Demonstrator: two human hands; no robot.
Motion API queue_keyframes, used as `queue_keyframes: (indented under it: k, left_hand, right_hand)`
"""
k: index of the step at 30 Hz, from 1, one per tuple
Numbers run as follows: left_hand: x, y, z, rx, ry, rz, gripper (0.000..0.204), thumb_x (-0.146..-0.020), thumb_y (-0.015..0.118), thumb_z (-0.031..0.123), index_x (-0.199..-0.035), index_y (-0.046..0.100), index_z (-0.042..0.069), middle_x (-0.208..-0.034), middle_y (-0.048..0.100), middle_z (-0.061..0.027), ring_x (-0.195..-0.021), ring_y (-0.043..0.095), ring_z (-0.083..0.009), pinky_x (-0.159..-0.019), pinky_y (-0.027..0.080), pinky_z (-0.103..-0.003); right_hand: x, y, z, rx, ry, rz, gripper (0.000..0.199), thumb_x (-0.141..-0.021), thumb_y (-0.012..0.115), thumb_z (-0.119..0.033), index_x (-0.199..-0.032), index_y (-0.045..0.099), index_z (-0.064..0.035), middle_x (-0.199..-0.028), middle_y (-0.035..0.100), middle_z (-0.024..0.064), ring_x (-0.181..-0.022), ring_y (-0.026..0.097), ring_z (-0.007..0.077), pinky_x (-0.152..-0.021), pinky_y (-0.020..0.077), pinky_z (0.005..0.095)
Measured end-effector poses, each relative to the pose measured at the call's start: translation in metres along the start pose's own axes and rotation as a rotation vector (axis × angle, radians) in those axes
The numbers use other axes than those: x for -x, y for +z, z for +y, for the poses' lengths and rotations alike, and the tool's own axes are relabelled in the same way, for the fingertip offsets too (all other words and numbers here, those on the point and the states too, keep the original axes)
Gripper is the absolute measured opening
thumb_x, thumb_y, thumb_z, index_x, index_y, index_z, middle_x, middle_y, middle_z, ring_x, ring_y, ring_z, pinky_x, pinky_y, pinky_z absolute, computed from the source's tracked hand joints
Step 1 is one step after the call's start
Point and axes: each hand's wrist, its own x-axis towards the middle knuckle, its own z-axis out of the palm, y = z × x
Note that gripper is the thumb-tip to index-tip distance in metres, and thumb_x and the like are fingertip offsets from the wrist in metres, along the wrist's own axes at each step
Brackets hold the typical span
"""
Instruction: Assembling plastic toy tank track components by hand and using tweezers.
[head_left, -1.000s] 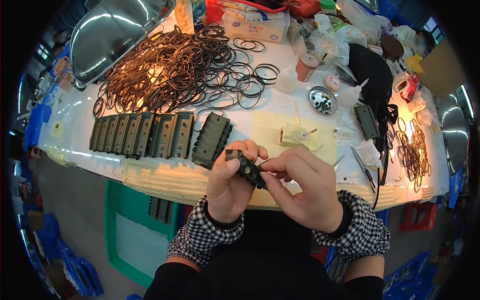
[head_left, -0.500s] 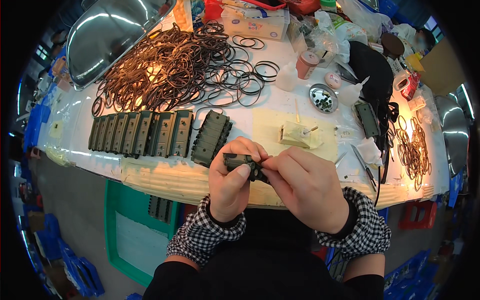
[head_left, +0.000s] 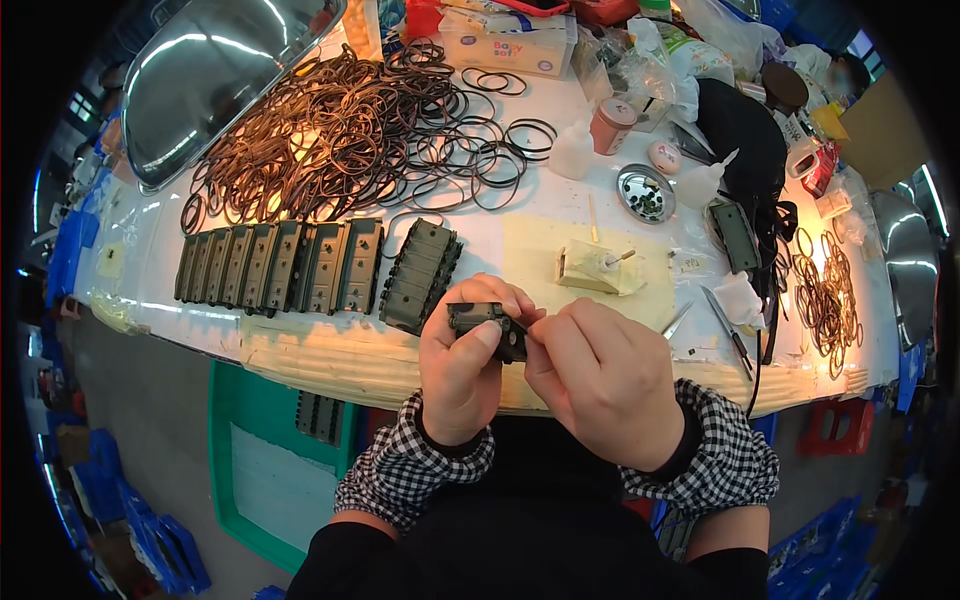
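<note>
My left hand (head_left: 458, 385) is wrapped round a dark green toy tank hull (head_left: 480, 316), its thumb lying along the near side. Dark round wheel-like parts show at the hull's right end. Against that end my right hand (head_left: 610, 385) is closed in a pinch; a thin dark strip shows by its fingertips, but what they grip is mostly hidden. Just beyond my left hand lies another green hull (head_left: 422, 278) with small wheels along its sides. Further left stands a row of similar green hulls (head_left: 270, 265), lined up side by side.
Behind the row spreads a tangled heap of thin dark rubber bands (head_left: 330, 140), with a smaller pile (head_left: 818, 300) at the right. A yellow pad (head_left: 530, 240) carries a small box-shaped holder (head_left: 590, 268). Tweezers (head_left: 728, 330), a round metal dish (head_left: 645, 195) and a green tray (head_left: 225, 470) are nearby.
My right hand has shifted slightly left, and its fingers are drawn closer together at the hull's right end. My left hand keeps its hold on the hull.
</note>
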Motion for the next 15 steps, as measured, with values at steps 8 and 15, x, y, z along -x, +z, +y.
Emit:
queue_keyframes:
  k: [8,15]
  left_hand:
    - [0.0019,0.0019,0.0005,0.030,-0.044,0.012,0.017,-0.082,0.057,0.014,-0.095,0.055,0.002,-0.099,0.053,-0.0081,-0.098,0.053,-0.0214,-0.092,0.046,-0.040]
    - [0.0030,-0.0012,0.0025,0.121,-0.127,-0.023,0.020,-0.082,0.057,0.018,-0.093,0.054,0.002,-0.099,0.051,-0.0074,-0.102,0.050,-0.0218,-0.091,0.044,-0.039]
  right_hand:
    - [0.0000,-0.0006,-0.0005,-0.080,0.015,0.061,0.017,-0.068,0.068,-0.004,-0.076,0.053,-0.0044,-0.070,0.047,0.0055,-0.059,0.054,0.0204,-0.051,0.0457,0.0318]
    - [0.0004,-0.0058,0.0007,-0.365,0.155,0.033,0.015,-0.074,0.070,-0.005,-0.080,0.056,-0.0054,-0.073,0.052,0.0053,-0.060,0.058,0.0210,-0.052,0.0467,0.0325]
